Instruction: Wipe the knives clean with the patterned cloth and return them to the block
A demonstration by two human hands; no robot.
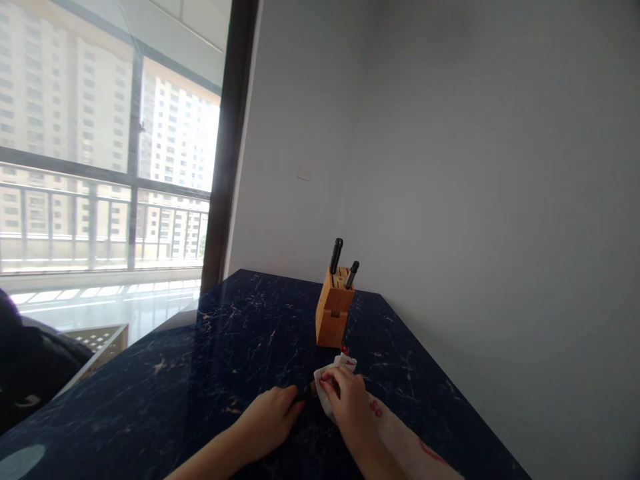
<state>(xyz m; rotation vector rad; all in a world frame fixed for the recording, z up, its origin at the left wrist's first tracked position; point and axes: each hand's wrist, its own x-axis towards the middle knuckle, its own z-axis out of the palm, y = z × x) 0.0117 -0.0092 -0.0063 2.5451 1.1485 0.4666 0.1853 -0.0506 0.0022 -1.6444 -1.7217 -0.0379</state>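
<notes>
My left hand (274, 415) is closed around a black handle (301, 395) low in the middle of the view. Just right of it, my right hand (346, 399) pinches a white cloth with red marks (327, 402), folded around what extends from the handle; the cloth hides most of that part. More of the cloth trails under my right forearm toward the lower right. Beyond my hands stands a wooden knife block (331, 323), upright, with a black-handled knife (336, 255) and a second tool with a black and metallic handle (353, 274) in its top.
The dark blue marbled table (250, 333) reaches back to a grey wall (475, 200), which runs along its right side. At the left are a window, a dark bag or garment (35, 370) and a light perforated surface (107, 339). A pale round patch lies at the lower left.
</notes>
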